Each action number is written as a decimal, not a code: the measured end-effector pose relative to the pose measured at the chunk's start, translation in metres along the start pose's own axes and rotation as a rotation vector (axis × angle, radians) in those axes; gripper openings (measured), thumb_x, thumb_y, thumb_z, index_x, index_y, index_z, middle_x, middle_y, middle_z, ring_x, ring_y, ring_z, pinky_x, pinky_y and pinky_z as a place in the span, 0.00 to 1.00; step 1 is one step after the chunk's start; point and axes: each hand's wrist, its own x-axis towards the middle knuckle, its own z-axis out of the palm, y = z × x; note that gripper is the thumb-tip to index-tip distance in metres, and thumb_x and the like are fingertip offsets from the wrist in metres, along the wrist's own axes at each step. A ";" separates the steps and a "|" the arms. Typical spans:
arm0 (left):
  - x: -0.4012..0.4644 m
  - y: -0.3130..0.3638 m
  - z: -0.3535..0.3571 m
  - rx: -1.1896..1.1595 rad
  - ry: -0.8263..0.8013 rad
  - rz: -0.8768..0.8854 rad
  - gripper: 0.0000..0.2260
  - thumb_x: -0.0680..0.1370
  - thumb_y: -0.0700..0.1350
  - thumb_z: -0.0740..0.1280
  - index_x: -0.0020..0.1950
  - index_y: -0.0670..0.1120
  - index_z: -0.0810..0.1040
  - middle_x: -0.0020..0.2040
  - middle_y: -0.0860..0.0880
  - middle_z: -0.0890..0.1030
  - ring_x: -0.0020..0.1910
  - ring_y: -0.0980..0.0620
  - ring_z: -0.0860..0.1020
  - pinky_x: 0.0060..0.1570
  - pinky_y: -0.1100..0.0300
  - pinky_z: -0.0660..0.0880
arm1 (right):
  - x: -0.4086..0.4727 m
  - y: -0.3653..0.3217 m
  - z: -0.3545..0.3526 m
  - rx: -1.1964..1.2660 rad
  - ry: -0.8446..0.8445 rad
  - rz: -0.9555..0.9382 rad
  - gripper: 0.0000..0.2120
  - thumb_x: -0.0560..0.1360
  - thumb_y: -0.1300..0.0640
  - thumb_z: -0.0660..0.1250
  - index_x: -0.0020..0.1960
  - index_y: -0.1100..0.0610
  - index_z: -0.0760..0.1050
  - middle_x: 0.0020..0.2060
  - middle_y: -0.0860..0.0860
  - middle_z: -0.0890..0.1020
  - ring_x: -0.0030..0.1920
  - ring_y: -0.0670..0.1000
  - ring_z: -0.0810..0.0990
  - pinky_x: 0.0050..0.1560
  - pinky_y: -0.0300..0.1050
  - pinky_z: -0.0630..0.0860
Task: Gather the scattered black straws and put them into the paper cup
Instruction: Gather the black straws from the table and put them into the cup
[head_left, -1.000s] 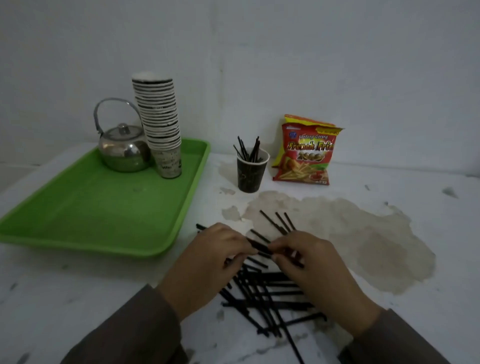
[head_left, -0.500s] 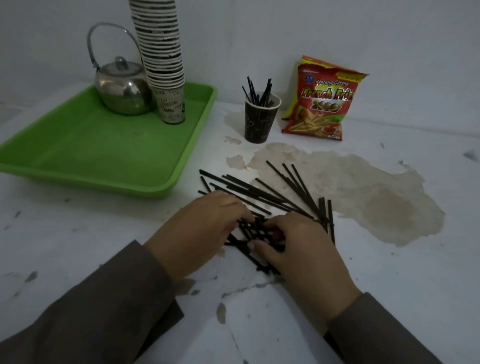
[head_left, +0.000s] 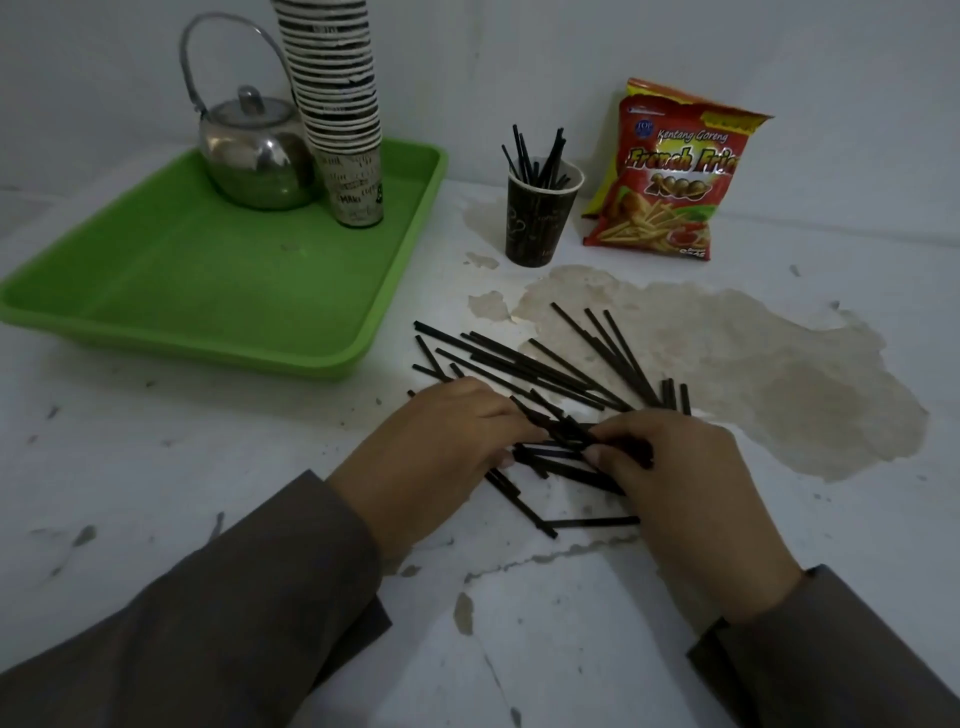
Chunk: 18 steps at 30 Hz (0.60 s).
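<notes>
Both forearms, in dark brown sleeves, reach in from the lower corners and converge toward the middle. The left hand (head_left: 441, 457) lies palm down, knuckles up, its fingers (head_left: 511, 415) curled and pointing right. The right hand (head_left: 691, 488) mirrors it, palm down, fingers bent, thumb tip (head_left: 595, 457) tucked toward the left hand. The fingertips of the two hands nearly meet.
</notes>
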 end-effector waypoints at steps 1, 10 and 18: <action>0.000 0.001 0.000 0.016 0.006 0.019 0.10 0.73 0.37 0.67 0.54 0.42 0.79 0.49 0.44 0.83 0.47 0.44 0.78 0.47 0.53 0.74 | 0.000 0.000 -0.001 0.010 0.004 0.015 0.06 0.72 0.58 0.67 0.48 0.53 0.81 0.33 0.37 0.74 0.33 0.34 0.70 0.39 0.15 0.62; 0.007 0.008 -0.002 0.053 0.012 0.002 0.03 0.73 0.40 0.67 0.45 0.45 0.80 0.41 0.46 0.81 0.42 0.46 0.77 0.43 0.54 0.74 | 0.005 0.004 -0.014 0.321 0.132 0.134 0.02 0.71 0.55 0.69 0.40 0.50 0.79 0.34 0.45 0.82 0.34 0.40 0.78 0.32 0.26 0.70; 0.024 0.031 0.011 -0.020 0.017 0.093 0.06 0.74 0.37 0.65 0.47 0.44 0.80 0.43 0.45 0.81 0.42 0.47 0.76 0.40 0.55 0.74 | 0.007 0.010 -0.022 0.491 0.206 0.148 0.03 0.71 0.57 0.69 0.42 0.55 0.81 0.35 0.50 0.83 0.36 0.44 0.79 0.38 0.30 0.74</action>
